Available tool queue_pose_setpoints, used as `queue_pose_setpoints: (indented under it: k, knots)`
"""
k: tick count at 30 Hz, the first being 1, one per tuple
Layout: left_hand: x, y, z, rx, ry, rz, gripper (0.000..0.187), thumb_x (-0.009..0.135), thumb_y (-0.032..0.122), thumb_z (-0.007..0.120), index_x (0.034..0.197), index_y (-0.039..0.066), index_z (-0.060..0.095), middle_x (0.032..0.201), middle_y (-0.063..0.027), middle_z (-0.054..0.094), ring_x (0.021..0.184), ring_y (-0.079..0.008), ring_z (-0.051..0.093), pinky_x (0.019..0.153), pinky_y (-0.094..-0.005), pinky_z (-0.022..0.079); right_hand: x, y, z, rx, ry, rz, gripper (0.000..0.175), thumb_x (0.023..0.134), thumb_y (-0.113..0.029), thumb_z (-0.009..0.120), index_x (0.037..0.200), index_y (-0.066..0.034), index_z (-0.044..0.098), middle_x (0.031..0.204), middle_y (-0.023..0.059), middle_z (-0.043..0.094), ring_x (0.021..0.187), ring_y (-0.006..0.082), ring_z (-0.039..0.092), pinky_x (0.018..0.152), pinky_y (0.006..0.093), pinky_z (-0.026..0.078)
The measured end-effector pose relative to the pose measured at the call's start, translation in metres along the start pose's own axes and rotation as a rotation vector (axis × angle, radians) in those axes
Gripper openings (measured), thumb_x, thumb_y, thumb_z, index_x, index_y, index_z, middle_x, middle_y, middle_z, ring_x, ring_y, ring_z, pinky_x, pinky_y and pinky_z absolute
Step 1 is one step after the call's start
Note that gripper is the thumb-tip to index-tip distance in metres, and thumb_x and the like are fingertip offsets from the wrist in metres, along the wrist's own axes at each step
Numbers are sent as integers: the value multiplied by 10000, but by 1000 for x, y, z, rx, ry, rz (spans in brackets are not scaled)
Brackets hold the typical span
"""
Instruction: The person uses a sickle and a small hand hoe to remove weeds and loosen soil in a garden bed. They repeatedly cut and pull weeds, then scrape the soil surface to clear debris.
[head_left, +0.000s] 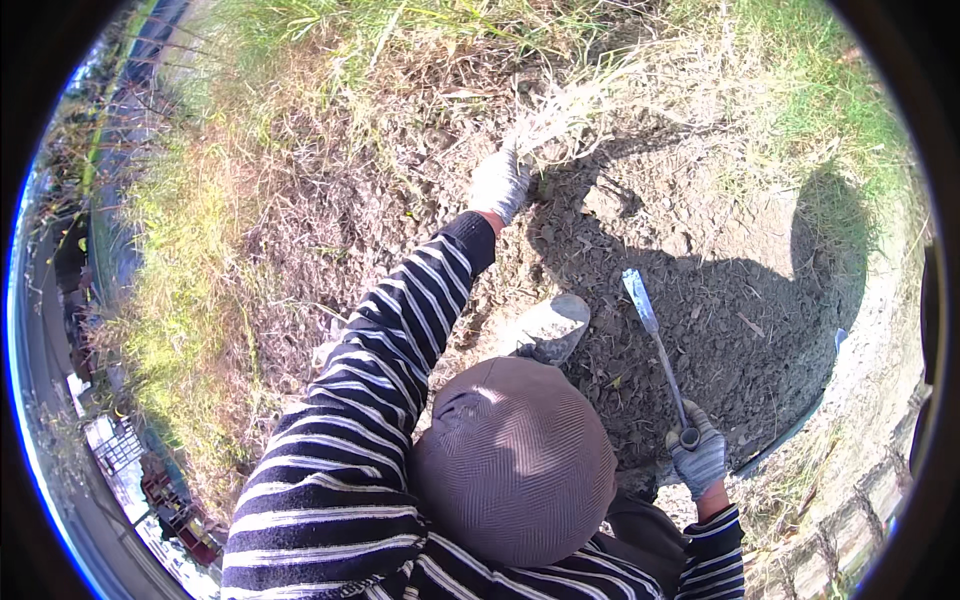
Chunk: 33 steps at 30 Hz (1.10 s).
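My left hand (501, 184), in a pale knit work glove, reaches forward over the soil. It grips the base of a clump of dry, straw-coloured grass (566, 112), whose stems spread toward the upper right. Lower on the right, my right hand (699, 450) wears a grey knit glove and is closed around a metal hand tool (662, 352). The tool has a thin shaft, a narrow flat blade pointing away from me, and a round hollow end at the hand. Loose, cloddy soil (712, 315) lies under the blade, mostly in shadow.
A brown herringbone cap (517, 465) blocks the lower middle of the view. Beyond it shows the light toe of a shoe (555, 322). Green grass (832, 90) borders the soil at upper right, and weeds (187, 330) stand at left. A masonry edge (847, 525) runs along the lower right.
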<state>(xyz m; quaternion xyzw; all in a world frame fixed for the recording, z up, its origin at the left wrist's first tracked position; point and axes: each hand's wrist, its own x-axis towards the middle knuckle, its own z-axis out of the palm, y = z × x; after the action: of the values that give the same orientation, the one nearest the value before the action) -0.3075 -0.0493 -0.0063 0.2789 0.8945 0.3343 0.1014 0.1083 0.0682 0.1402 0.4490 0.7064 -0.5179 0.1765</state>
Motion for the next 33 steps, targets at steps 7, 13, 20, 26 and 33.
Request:
queue_pose_setpoints:
  k: [7,13,20,26,33]
  knots:
    - [-125,-79,-80,50,174,-64,418,797,185,539,1200,93,476,674,-197,578,606,-349,565,553,-413,443,10,40,4,22,-39,49,529,722,-2,563,1236,-6,439,911,6,552,725,47,469,670,191,441]
    - [-200,-168,-196,-141,692,-490,201,845,83,515,1032,25,561,768,-73,623,630,-132,493,594,-271,418,27,112,-8,189,-16,25,509,750,42,543,1244,-10,431,975,12,563,787,62,497,718,194,442]
    - [-263,-232,-192,-100,582,-1035,366,780,369,627,931,36,618,789,-113,647,725,-231,606,691,-348,450,-7,135,-25,78,34,139,462,769,23,555,1217,7,446,906,-5,553,757,59,499,701,184,441]
    - [-263,-266,-132,360,205,-1379,821,613,522,710,1220,51,418,1124,-172,562,1034,-305,540,888,-369,404,-42,105,-39,39,65,186,423,784,7,566,1194,21,459,848,-20,543,732,56,501,686,176,441]
    - [-292,-291,-129,184,420,-1274,389,874,357,456,1012,23,597,856,-153,635,817,-236,595,695,-350,433,-90,53,-100,141,161,45,382,803,-12,578,1167,38,474,779,-37,533,702,53,503,669,167,440]
